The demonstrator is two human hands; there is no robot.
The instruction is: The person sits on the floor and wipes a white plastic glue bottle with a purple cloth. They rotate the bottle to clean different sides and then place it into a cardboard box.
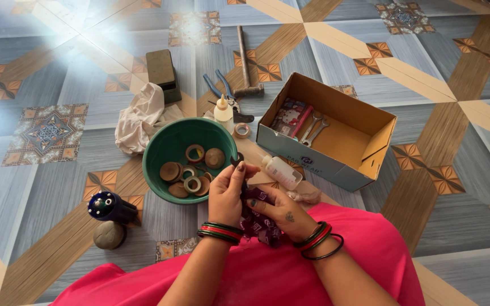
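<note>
Both hands closed in a pinch grip on a strip of dark maroon printed cloth (258, 222): left hand (228, 195) nips its upper end w/ fingertips pressed together, right hand (282, 212) clamps the bunched part just beside, over the pink-clad lap. Risk, in my judgement: the thin upper end could slip from the left pinch, since only fingertips hold it, and it would drop toward the green bowl (160, 148) of round rings just above-left of the grip, or brush the white bottle (282, 172) lying just above-right. Cloth long axis runs approx. up-down, upper end pointing away from the person toward the bowl rim, lower end trailing down onto the lap.
</note>
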